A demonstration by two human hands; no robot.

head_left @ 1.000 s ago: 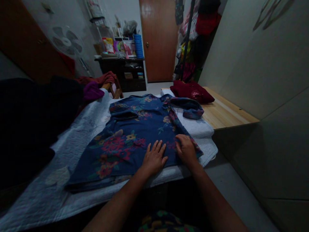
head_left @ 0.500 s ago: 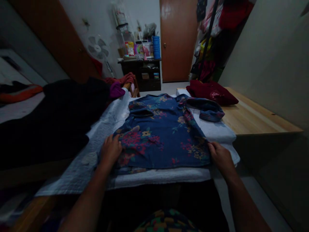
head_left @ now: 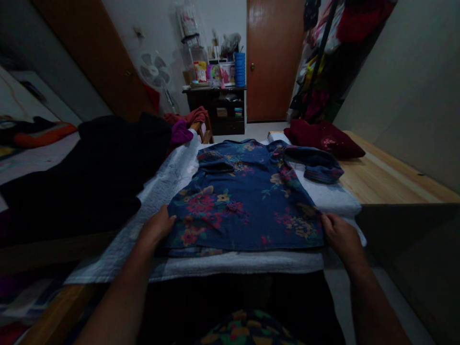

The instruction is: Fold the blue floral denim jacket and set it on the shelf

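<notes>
A blue floral shirt lies spread out, its hem toward me and its collar at the far end. Its left sleeve is bent inward over the body, while the right sleeve sticks out and folds back on itself. My left hand is closed on the shirt's left side edge, thumb on top and the other fingers partly hidden. On the opposite side edge, near the hem corner, my right hand pinches the cloth between thumb and fingers. Under the shirt is a white quilted cloth.
Dark clothes are heaped at the left, with a purple cloth beyond. A folded maroon garment rests on a wooden board at the right. Farther back stand a fan, a dark cabinet and a door.
My left hand has gone from lying over the shirt's left part to its outer edge, and that side looks flatter. My right hand keeps its hold. The view has shifted slightly.
</notes>
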